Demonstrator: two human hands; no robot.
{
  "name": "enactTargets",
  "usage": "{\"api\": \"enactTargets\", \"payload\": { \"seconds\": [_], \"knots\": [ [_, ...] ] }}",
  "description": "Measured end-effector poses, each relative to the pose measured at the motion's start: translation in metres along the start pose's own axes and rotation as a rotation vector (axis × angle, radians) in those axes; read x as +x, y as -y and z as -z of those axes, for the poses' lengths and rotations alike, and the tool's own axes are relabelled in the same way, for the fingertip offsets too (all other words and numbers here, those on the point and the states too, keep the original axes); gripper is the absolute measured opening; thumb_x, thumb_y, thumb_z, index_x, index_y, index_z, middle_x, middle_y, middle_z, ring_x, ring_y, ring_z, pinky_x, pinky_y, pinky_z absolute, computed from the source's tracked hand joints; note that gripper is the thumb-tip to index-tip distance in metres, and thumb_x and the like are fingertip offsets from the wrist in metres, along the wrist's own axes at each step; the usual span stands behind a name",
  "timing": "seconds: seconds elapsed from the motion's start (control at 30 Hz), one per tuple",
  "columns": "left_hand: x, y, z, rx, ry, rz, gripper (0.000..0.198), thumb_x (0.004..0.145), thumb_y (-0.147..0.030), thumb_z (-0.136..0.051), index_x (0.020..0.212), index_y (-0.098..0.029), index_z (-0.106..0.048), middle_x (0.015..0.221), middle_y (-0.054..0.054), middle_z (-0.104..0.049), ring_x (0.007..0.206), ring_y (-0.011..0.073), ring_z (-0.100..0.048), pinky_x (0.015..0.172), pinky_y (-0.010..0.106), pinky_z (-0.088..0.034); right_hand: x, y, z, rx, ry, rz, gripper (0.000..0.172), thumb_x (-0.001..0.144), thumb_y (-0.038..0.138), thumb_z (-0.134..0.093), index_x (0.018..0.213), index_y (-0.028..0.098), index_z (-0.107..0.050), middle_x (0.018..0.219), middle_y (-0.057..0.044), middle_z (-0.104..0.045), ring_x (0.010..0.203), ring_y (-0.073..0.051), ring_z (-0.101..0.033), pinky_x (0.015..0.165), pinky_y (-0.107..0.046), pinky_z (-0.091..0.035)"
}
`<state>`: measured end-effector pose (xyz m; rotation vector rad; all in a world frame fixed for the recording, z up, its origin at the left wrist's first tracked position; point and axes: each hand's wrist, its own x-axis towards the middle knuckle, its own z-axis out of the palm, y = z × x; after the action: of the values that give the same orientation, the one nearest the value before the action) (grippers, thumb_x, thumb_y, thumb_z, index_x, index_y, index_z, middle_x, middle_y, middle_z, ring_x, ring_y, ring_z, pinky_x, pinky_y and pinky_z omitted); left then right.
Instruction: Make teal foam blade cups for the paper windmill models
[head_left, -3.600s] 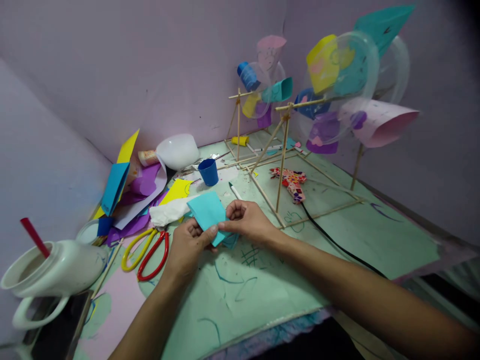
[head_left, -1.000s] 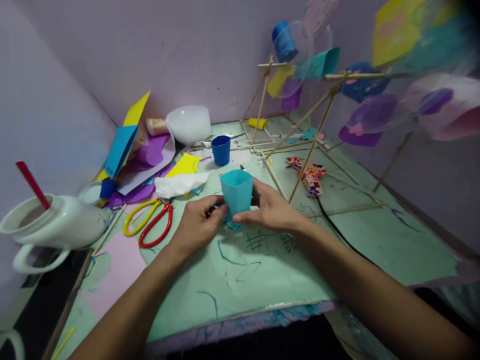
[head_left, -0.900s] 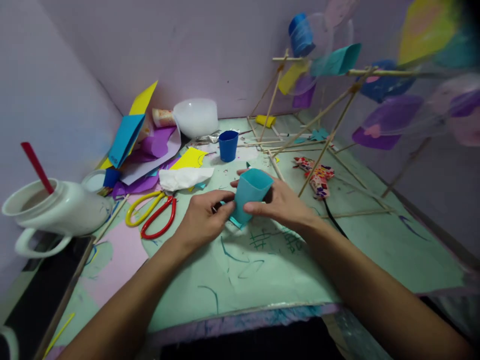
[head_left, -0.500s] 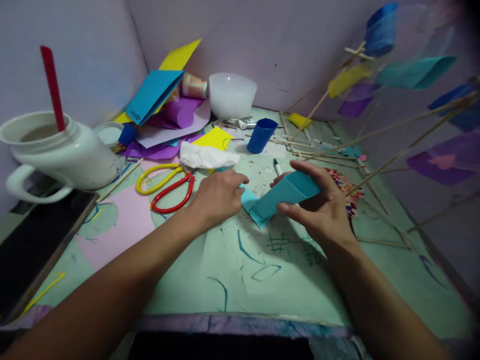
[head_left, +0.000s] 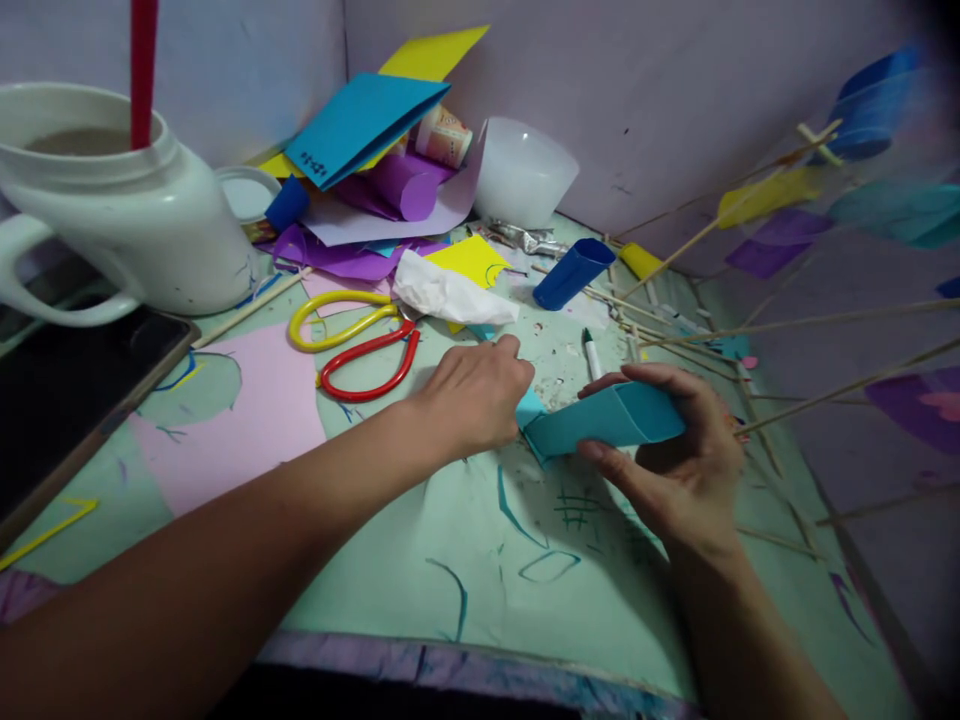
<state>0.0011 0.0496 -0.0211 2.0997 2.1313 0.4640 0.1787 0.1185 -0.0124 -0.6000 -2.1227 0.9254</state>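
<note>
A light blue paper tube [head_left: 600, 420], flattened into a box-like shape, lies tilted in my right hand [head_left: 697, 470]. My thumb is on its near side and my fingers are behind it, with the open end facing right. Its lower left end meets a light blue paper strip [head_left: 530, 405] on the table. Over that strip is my left hand [head_left: 480, 390], its fingers curled closed and the fingertips hidden; paper shows on both sides of it. Scissors [head_left: 367, 360] with one yellow and one red handle lie left of this hand, beside a crumpled white tissue [head_left: 450, 290].
A white mug [head_left: 180, 230] stands at the left by a dark phone [head_left: 82, 430]. Behind are coloured papers [head_left: 367, 120], a translucent bowl [head_left: 525, 170] and a dark blue paper tube [head_left: 574, 275]. A marker [head_left: 592, 352] lies mid-table; thin sticks [head_left: 825, 325] with coloured paper cross the right side.
The view has shifted, so most things sit further right. The light blue tube is tipped closer to level in my right hand. My left hand is curled tighter over the strip.
</note>
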Motion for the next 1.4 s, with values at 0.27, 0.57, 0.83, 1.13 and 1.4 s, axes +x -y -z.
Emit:
{"api": "enactTargets", "payload": {
  "seconds": [0.27, 0.57, 0.83, 1.13, 1.4],
  "knots": [
    [0.000, 0.000, 0.001, -0.010, 0.014, 0.007, 0.022, 0.078, -0.022, -0.049, 0.094, -0.016, -0.063, 0.100, 0.010, -0.056, 0.083, 0.0239, -0.059, 0.060, 0.034, -0.041, -0.002, 0.003, 0.000, -0.131, 0.049, 0.065, 0.055, 0.066, 0.024, -0.075, 0.116, 0.028, -0.054, 0.106, -0.006, -0.061, 0.095, -0.029, -0.060, 0.082, -0.046, -0.049],
    [-0.001, 0.000, 0.002, 0.018, 0.022, 0.003, 0.022, 0.080, -0.022, -0.047, 0.095, -0.017, -0.062, 0.102, 0.009, -0.057, 0.084, 0.0248, -0.060, 0.058, 0.034, -0.041, -0.002, 0.002, 0.005, -0.164, 0.071, 0.094, 0.057, 0.066, 0.021, -0.074, 0.119, 0.029, -0.052, 0.112, -0.006, -0.061, 0.103, -0.030, -0.059, 0.090, -0.049, -0.047],
    [-0.002, -0.001, 0.002, 0.047, -0.007, -0.010, 0.021, 0.079, -0.022, -0.047, 0.093, -0.018, -0.063, 0.101, 0.009, -0.058, 0.084, 0.0256, -0.061, 0.057, 0.035, -0.044, -0.002, 0.001, 0.005, -0.170, 0.079, 0.137, 0.057, 0.066, 0.021, -0.073, 0.119, 0.027, -0.052, 0.111, -0.006, -0.061, 0.102, -0.030, -0.059, 0.090, -0.049, -0.047],
    [-0.004, -0.006, 0.012, -0.218, -0.432, -0.023, 0.025, 0.085, -0.016, -0.042, 0.099, -0.019, -0.063, 0.101, 0.005, -0.065, 0.092, 0.0187, -0.062, 0.074, 0.032, -0.050, 0.002, 0.004, 0.006, -0.206, 0.098, 0.194, 0.053, 0.069, 0.025, -0.071, 0.118, 0.026, -0.052, 0.114, -0.007, -0.060, 0.104, -0.029, -0.058, 0.091, -0.047, -0.047],
    [-0.024, -0.042, 0.045, -0.262, -0.459, -0.382, 0.012, 0.083, -0.019, -0.054, 0.092, -0.016, -0.061, 0.092, 0.003, -0.068, 0.070, 0.0115, -0.063, 0.056, 0.024, -0.046, 0.004, 0.004, 0.005, -0.137, 0.120, 0.312, 0.052, 0.073, 0.022, -0.064, 0.122, 0.019, -0.048, 0.118, -0.010, -0.060, 0.109, -0.025, -0.057, 0.094, -0.040, -0.046]
  ]
}}
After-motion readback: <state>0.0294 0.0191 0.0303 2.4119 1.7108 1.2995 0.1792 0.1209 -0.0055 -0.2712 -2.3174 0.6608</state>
